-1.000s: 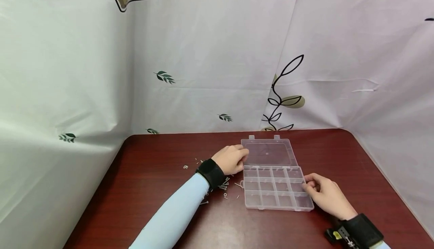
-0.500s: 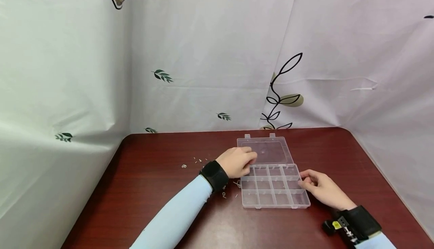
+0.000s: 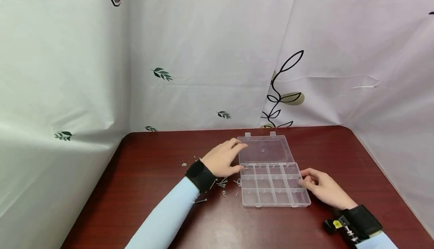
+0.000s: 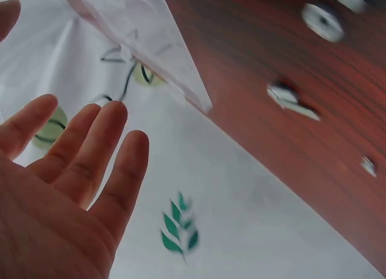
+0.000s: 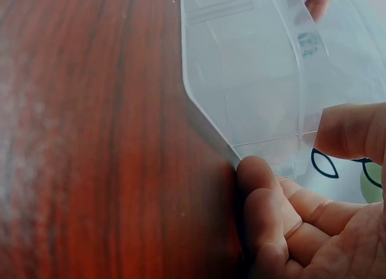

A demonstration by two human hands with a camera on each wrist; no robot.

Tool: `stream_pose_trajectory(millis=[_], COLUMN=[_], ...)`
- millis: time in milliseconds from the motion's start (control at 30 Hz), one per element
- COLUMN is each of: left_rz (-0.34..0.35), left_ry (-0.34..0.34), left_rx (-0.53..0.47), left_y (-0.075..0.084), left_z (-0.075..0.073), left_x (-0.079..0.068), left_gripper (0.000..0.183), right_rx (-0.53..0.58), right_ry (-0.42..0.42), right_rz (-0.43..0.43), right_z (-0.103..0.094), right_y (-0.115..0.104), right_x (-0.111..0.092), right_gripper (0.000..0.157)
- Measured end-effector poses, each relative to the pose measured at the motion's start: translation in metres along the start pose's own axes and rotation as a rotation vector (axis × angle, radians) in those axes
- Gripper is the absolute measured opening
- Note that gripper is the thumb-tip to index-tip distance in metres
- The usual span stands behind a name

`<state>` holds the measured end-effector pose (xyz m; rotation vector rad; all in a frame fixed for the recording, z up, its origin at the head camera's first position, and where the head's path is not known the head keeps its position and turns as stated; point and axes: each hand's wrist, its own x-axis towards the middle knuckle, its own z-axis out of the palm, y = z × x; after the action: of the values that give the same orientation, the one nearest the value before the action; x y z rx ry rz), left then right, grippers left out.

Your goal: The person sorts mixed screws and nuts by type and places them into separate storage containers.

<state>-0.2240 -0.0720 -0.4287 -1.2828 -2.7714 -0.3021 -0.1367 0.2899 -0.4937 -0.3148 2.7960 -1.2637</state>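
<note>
A clear plastic compartment box (image 3: 266,184) lies on the table with its lid (image 3: 268,149) folded back. A small screw (image 3: 247,168) shows in its far left compartment. Beside that corner is my left hand (image 3: 223,158), fingers spread apart; the left wrist view shows the palm and fingers (image 4: 108,152) with nothing between them. My right hand (image 3: 325,190) grips the box's right side. In the right wrist view its thumb (image 5: 350,131) is at the upper rim and its fingertips (image 5: 256,173) touch the lower edge.
Several loose screws (image 3: 222,184) lie on the red-brown table (image 3: 162,211) left of the box, partly under the left forearm. Small nuts or washers (image 3: 184,164) lie farther left. A white patterned cloth (image 3: 200,53) hangs behind the table.
My left hand, fingers curled, went right over the far left compartment, then drew back left with its fingers spread. A screw now shows in that compartment. My right hand stays at the box.
</note>
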Motion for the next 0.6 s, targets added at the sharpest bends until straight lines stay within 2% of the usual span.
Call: stream_pose_trajectory(millis=[133, 267, 600], left_rz=[-0.040, -0.063, -0.075], left_ry=[-0.007, -0.014, 0.037], left_rx=[0.005, 0.006, -0.003], left_y=[-0.013, -0.023, -0.035], left_z=[-0.001, 0.004, 0.014], left_x=[-0.018, -0.034, -0.068], left_gripper=[0.063, 0.058, 0.046], right_rx=[0.002, -0.010, -0.028], right_ry=[0.004, 0.013, 0.013], right_rz=[0.001, 0.007, 0.012], right_z=[0.000, 0.000, 0.002], right_y=[-0.001, 0.000, 0.002], right_x=[0.000, 0.001, 0.003], right_gripper=[0.036, 0.033, 0.035])
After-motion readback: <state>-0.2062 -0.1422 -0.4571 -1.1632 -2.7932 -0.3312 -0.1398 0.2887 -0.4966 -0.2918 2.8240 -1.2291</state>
